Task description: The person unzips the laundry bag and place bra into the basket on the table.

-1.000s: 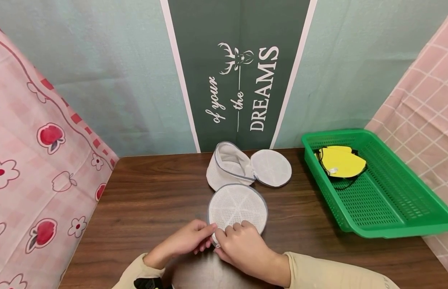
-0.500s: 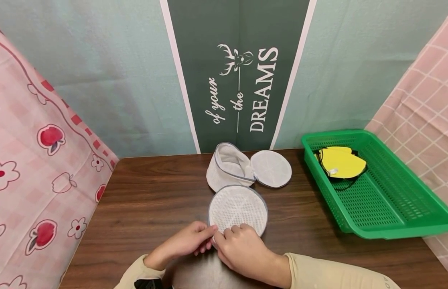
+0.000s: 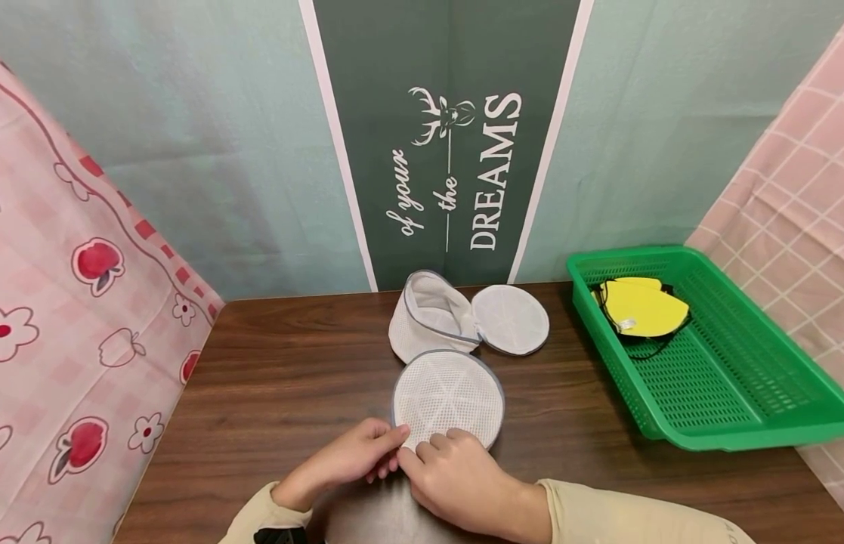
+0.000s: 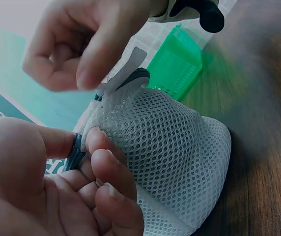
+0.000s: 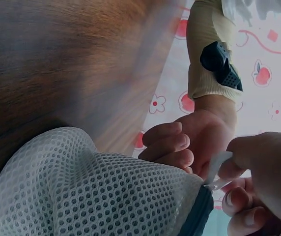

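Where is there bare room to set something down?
The table is bare between the apple-print cloth and the front mesh bag, and between that bag and the green basket. Crowded around that bag: left hand, right hand, open mesh bag.

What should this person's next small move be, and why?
Probably the right hand should gently draw the narrow white strip along the grey trim of the nearer round white mesh bag: that hand pinches the strip beside the trim, while the left hand pinches the bag's edge close by.
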`<action>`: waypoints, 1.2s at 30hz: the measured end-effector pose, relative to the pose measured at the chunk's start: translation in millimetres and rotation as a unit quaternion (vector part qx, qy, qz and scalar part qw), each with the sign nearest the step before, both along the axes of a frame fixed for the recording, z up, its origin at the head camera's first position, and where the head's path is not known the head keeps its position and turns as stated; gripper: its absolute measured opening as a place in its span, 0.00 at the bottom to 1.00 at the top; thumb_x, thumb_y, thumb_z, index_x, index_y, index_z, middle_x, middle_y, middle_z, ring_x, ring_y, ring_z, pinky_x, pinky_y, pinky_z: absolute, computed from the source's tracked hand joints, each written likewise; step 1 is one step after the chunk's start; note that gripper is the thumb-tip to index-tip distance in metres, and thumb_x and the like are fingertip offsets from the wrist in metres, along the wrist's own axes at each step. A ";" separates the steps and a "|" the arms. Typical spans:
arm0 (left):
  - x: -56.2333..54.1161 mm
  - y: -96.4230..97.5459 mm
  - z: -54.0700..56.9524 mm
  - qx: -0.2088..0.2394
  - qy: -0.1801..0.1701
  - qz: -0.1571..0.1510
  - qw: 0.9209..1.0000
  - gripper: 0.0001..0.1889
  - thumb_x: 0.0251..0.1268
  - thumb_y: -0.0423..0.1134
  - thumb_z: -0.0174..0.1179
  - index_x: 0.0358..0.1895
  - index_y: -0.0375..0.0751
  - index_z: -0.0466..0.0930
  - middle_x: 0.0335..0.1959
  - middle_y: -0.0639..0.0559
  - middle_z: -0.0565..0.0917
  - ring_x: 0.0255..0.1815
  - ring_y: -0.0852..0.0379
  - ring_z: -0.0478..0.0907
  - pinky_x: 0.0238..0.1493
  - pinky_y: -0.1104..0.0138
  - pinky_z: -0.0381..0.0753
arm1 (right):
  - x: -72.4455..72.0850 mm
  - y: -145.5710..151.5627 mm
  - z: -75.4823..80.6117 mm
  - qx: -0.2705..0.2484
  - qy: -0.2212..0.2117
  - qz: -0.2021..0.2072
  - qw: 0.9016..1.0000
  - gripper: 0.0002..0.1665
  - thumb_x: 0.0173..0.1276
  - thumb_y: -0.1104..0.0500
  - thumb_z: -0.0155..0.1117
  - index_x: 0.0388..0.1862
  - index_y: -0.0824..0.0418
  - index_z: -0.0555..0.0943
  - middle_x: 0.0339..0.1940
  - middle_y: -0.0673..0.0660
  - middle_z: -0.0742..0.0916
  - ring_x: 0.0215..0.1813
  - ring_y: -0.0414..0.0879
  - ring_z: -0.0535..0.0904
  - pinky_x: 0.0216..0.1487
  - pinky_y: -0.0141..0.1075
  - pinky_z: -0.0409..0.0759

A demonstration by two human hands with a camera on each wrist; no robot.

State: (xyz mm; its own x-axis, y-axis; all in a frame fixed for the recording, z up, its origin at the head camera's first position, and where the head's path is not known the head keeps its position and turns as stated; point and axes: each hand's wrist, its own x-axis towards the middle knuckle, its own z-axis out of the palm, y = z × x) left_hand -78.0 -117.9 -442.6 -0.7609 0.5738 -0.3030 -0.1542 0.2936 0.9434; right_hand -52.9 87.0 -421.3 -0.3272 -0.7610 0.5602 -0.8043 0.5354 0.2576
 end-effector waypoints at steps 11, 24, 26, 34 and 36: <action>1.1 0.7 -2.3 0.002 -0.008 0.001 1.000 0.29 0.82 0.46 0.48 0.27 0.19 0.73 0.16 0.56 0.72 0.13 0.65 0.65 0.16 0.73 0.65 | 7.2 4.8 0.7 0.000 -0.095 0.011 0.995 0.15 0.47 0.57 0.71 0.31 0.53 0.74 0.18 0.45 0.74 0.18 0.39 0.71 0.16 0.29 0.60; 2.2 0.4 -2.9 0.010 -0.014 0.000 1.000 0.27 0.82 0.45 0.47 0.29 0.20 0.74 0.17 0.56 0.74 0.15 0.66 0.65 0.16 0.74 0.65 | 14.4 5.3 0.7 -0.011 -0.141 -0.015 0.990 0.17 0.47 0.61 0.73 0.32 0.55 0.73 0.21 0.45 0.75 0.21 0.40 0.73 0.17 0.30 0.66; 2.2 0.4 -2.7 0.011 -0.013 0.000 1.000 0.27 0.82 0.45 0.47 0.29 0.20 0.74 0.17 0.56 0.74 0.15 0.66 0.65 0.16 0.75 0.65 | 15.1 5.2 0.9 -0.012 -0.140 -0.021 0.990 0.17 0.48 0.61 0.73 0.32 0.55 0.73 0.21 0.45 0.75 0.21 0.40 0.73 0.17 0.30 0.65; 1.8 0.5 -1.6 0.008 -0.011 -0.002 1.000 0.28 0.82 0.45 0.47 0.30 0.20 0.75 0.17 0.56 0.73 0.15 0.66 0.66 0.16 0.74 0.65 | 18.2 6.4 5.3 0.004 -0.118 -0.072 0.990 0.14 0.55 0.62 0.72 0.28 0.57 0.72 0.18 0.47 0.74 0.19 0.40 0.72 0.14 0.30 0.64; 1.6 0.5 -1.3 0.006 -0.011 -0.001 1.000 0.28 0.82 0.46 0.47 0.30 0.20 0.75 0.17 0.56 0.74 0.15 0.66 0.66 0.17 0.74 0.66 | 18.2 6.7 6.3 0.001 -0.120 -0.081 0.989 0.16 0.54 0.62 0.74 0.28 0.57 0.72 0.18 0.47 0.74 0.18 0.40 0.71 0.14 0.30 0.64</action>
State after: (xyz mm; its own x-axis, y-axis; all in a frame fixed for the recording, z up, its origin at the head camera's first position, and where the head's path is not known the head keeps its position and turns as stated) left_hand -76.4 -117.4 -443.9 -0.7530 0.5785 -0.3135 -0.1752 0.2831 0.9430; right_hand -34.7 93.7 -415.0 -0.5686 -0.6888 0.4497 -0.7461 0.6621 0.0707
